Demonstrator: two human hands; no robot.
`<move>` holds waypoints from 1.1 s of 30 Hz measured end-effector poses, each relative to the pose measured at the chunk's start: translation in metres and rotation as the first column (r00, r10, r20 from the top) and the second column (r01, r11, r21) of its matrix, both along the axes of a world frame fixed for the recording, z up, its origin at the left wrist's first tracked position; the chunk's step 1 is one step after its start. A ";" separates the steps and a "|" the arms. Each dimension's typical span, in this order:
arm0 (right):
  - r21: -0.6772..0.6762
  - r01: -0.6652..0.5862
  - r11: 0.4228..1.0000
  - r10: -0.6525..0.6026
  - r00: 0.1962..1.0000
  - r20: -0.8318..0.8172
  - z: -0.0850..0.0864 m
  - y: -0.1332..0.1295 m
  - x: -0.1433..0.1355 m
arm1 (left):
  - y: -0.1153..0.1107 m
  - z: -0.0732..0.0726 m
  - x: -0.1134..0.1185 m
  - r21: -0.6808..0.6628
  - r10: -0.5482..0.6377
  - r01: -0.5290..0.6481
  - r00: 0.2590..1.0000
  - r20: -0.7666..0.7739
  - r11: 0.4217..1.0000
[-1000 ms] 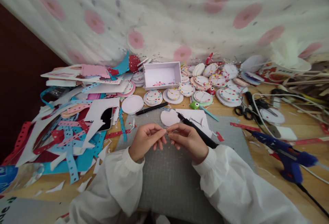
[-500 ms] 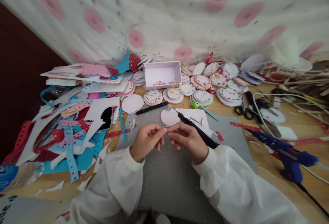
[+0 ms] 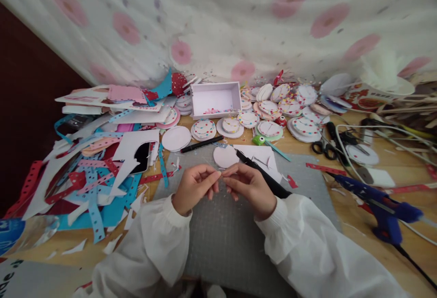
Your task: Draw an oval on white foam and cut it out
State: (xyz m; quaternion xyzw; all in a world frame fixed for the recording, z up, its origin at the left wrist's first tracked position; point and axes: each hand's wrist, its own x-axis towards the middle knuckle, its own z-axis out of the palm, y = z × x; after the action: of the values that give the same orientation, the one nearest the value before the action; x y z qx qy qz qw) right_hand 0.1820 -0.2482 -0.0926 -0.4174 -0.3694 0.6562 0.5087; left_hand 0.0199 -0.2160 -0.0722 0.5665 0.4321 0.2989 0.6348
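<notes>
My left hand [image 3: 197,188] and my right hand [image 3: 251,187] meet fingertip to fingertip above a grey cutting mat [image 3: 232,248]. Both are closed in a pinch, and whatever sits between the fingertips is too small to make out. Just beyond them lies a white paper disc [image 3: 225,156] on the mat. A black pen-like tool [image 3: 262,175] slants behind my right hand, over a white paper piece [image 3: 256,152]. Farther back is a black marker [image 3: 202,144], beside a plain white disc [image 3: 176,138].
A white open box [image 3: 216,100] with small beads stands at the back. Several bead-edged discs [image 3: 269,129] crowd its right. Paper scraps [image 3: 92,170] heap up at left. A blue glue gun [image 3: 378,202], scissors [image 3: 324,149] and cables lie right. A plastic bottle [image 3: 30,233] lies front left.
</notes>
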 end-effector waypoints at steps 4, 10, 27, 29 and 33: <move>0.053 0.004 0.999 -0.006 1.000 0.026 -0.001 0.000 -0.001 | 0.000 -0.001 0.000 0.011 0.012 -0.012 1.000 -0.001 1.000; 0.213 0.046 0.976 -0.075 0.989 0.127 0.006 -0.008 -0.006 | -0.007 0.006 0.000 0.000 0.047 -0.047 0.999 0.008 0.999; 0.778 -0.463 0.424 -0.602 0.498 0.624 0.056 -0.049 -0.002 | -0.040 0.083 -0.020 -0.079 -0.023 0.026 0.999 0.038 0.997; 0.764 -0.534 0.362 -0.598 0.495 0.630 0.065 -0.051 0.002 | -0.039 0.086 -0.022 -0.180 -0.060 0.070 0.996 0.060 0.981; 0.698 -0.672 0.247 -0.561 0.488 0.669 0.086 -0.053 0.009 | -0.038 0.087 -0.023 -0.455 -0.111 0.154 0.986 0.121 0.877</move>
State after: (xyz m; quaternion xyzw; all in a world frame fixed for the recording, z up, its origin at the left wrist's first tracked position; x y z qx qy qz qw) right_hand 0.1914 -0.3010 -0.0061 -0.2563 -0.9015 -0.0139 0.3485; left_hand -0.0028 -0.2540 0.0144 0.4130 0.4217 0.1686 0.7894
